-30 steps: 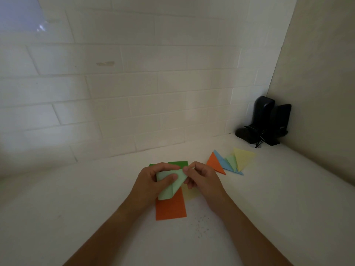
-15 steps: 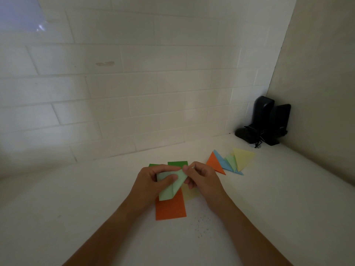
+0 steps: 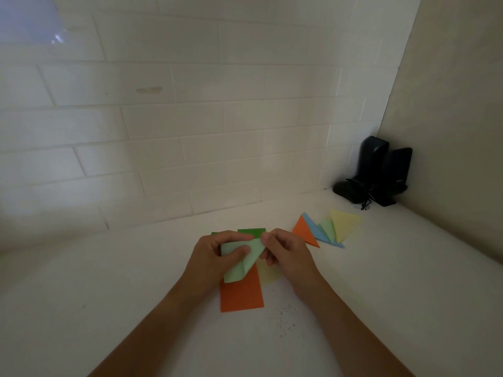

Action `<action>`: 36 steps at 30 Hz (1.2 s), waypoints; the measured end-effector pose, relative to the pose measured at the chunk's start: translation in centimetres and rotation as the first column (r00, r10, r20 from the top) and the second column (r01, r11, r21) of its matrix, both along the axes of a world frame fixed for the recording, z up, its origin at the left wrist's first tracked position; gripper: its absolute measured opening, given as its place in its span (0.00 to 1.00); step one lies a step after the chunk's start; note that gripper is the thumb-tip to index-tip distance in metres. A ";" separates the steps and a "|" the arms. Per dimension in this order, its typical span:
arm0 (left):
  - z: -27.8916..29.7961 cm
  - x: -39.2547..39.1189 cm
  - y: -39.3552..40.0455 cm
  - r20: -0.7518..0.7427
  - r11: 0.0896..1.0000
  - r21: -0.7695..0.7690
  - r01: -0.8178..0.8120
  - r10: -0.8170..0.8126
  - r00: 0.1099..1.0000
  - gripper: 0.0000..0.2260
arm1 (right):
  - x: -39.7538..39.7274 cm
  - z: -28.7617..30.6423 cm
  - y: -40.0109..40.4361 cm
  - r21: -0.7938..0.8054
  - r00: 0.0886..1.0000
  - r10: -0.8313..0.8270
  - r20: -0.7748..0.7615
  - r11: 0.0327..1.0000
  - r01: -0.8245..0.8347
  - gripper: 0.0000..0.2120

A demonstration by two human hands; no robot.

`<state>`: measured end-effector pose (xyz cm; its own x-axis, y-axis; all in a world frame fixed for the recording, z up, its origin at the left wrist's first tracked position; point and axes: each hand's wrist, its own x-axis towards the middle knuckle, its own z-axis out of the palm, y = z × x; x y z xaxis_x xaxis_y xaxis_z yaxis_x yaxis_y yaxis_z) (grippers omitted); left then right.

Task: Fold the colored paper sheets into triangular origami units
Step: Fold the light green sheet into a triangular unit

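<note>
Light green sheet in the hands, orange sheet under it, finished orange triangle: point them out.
light green sheet (image 3: 239,263), head view, on its lower folded flap
orange sheet (image 3: 241,293), head view, on its bare middle
orange triangle (image 3: 304,230), head view, on its centre

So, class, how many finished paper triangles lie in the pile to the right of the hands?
4, overlapping in a row: orange nearest the hands, then blue, pale green and yellow farthest right. More may be hidden beneath.
</note>
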<state>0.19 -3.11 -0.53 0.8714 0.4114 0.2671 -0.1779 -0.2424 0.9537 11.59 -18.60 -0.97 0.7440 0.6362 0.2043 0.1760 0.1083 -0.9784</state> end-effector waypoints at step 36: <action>-0.2 -0.1 -0.1 -0.070 0.999 0.054 0.005 -0.001 0.998 0.11 | 0.4 -0.7 0.1 -0.002 0.998 -0.014 0.058 1.000 0.014 0.06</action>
